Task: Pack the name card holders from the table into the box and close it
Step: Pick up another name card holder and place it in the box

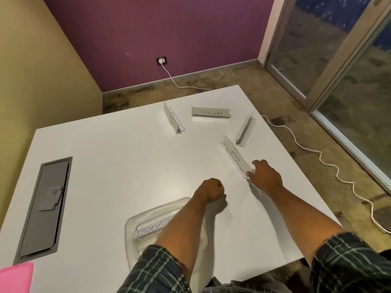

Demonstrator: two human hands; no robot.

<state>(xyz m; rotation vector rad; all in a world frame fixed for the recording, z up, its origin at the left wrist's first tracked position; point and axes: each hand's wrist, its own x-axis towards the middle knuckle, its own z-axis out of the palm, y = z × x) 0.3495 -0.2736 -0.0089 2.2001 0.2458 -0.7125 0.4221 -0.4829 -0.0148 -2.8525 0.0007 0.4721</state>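
On the table (105, 166) we see four name card holders at the far right: one far left (174, 120), the BATMAN holder (210, 112) right of it, another (245, 132) further right, and the ALPHA holder (237, 159) nearest. The box (135, 233) sits at the near edge, with one holder (152, 227) in it. A cable hatch (44, 206) lies at the left.

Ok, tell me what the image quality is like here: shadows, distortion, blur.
Head view: wide-angle bending curves the table edges; soft shadows fall just under the left hand and right hand; the ALPHA holder lettering reads clearly, so little blur; the clear box shows faint sheen.
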